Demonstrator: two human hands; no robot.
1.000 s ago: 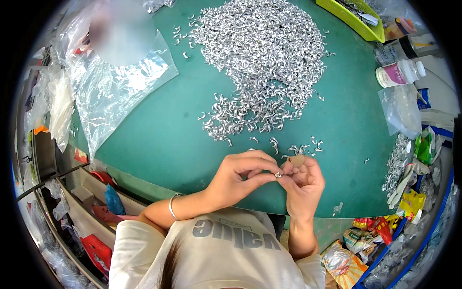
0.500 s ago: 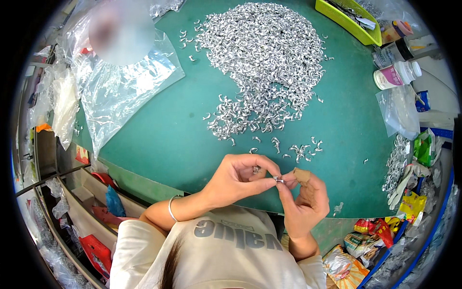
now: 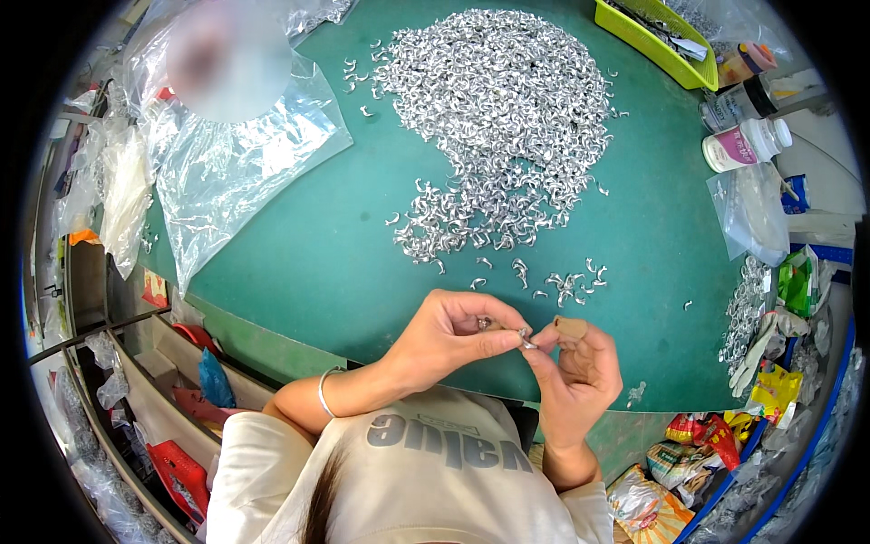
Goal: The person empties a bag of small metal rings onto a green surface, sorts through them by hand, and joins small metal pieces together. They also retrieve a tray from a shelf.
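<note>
Over the near edge of the green table, my two hands meet fingertip to fingertip. Between them is a small curved silver metal piece, pinched by my left hand at one side and my right hand at the other. More small metal bits show inside the curl of my left fingers. A tan finger wrap covers one right fingertip. Just beyond my hands lie several loose curved pieces, with a large heap of the same pieces farther back.
A clear plastic bag lies at the left. At the far right are a yellow-green basket, a white bottle and a flat clear bag. Metal rings gather by the right edge. Open drawers stand at lower left.
The small metal piece has turned between my fingertips and now tilts downward to the right. Both hands stay in nearly the same place.
</note>
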